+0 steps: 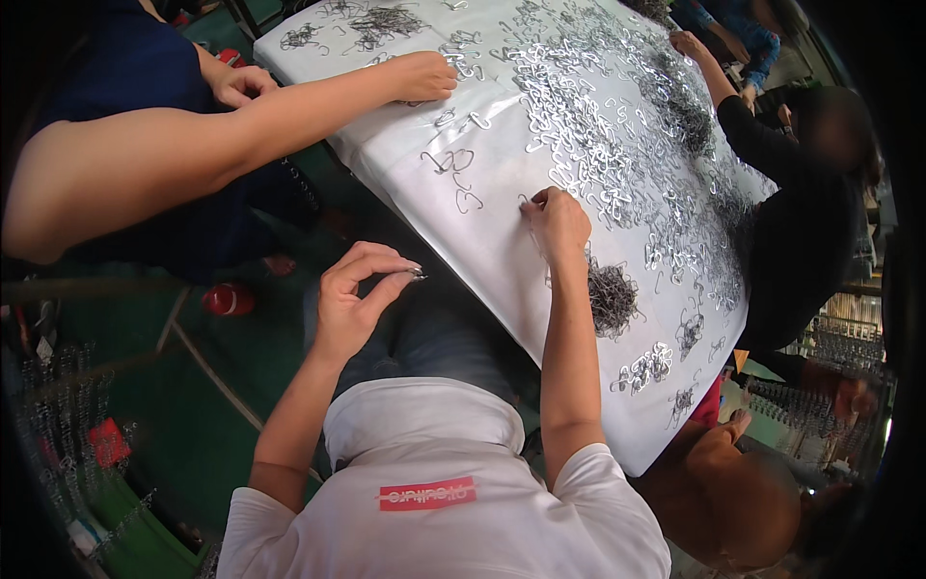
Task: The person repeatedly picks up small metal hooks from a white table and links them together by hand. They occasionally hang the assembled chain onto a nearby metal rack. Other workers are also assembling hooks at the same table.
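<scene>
My left hand point(349, 297) is off the table's near edge, thumb and finger pinched on a small shiny metal piece point(418, 274). Most of that piece is covered by the fingertips. Over the white tabletop, my right hand point(562, 228) has its fingers pinched together at the surface. A bit of thin metal shows at its fingertips, too small to name. Left of this hand lie a few loose dark wire hooks point(469, 200). A tangled heap of dark wire hooks point(612, 301) sits beside my right wrist, and bright silver S-shaped hooks point(574, 130) spread beyond it.
The white-covered table point(482, 265) slants across the view. A co-worker's arm point(318, 116) reaches over it from the left. Another person in black point(801, 212) reaches in from the right. A small silver cluster of hooks point(643, 369) lies near the right corner. A red container point(229, 299) stands on the floor.
</scene>
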Motion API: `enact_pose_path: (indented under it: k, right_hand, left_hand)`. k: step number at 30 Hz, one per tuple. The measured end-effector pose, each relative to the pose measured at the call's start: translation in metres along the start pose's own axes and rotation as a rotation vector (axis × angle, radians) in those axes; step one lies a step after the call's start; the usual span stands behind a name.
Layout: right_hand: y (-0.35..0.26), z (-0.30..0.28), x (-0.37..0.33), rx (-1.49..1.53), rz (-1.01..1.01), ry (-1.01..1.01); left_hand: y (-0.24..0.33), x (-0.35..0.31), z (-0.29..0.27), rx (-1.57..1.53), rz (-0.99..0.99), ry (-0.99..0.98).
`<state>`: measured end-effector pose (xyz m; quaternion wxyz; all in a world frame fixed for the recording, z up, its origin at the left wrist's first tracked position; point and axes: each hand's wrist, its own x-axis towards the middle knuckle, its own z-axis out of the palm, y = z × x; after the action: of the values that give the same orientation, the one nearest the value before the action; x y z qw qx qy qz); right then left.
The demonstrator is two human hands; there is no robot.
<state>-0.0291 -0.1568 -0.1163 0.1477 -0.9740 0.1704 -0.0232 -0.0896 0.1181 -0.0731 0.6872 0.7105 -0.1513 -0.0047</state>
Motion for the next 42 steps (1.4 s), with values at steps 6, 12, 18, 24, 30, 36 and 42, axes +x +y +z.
enact_pose_path:
  k: [6, 12, 18, 24, 30, 36, 42]
  right_hand:
    - [0.000, 0.002, 0.001, 0.003, -0.104, -0.081]
    - [-0.018, -0.027, -0.055, 0.830, -0.026, -0.236]
    - [-0.045, -0.072, -0.127, 1.473, 0.115, -0.452]
    - [-0.058, -0.073, -0.153, 1.548, 0.031, -0.325]
    - [-0.059, -0.058, -0.152, 1.435, -0.080, -0.096]
    - [-0.052, -0.047, -0.156, 1.335, -0.210, 0.061]
    - [-0.040, -0.049, -0.159, 1.256, -0.255, 0.075]
  left_hand:
    - [0.002, -0.004, 0.011, 0.136, 0.100, 0.020]
    - [0.007, -0.013, 0.021, 0.224, 0.172, 0.032]
    - [0.009, -0.023, 0.035, 0.207, 0.231, 0.035]
    - [0.012, -0.025, 0.044, 0.249, 0.278, 0.050]
    - [0.008, -0.022, 0.050, 0.263, 0.277, 0.066]
    - [-0.010, -0.003, 0.053, 0.292, 0.356, 0.058]
    - [-0.058, 0.102, 0.098, 0.422, 0.429, -0.043]
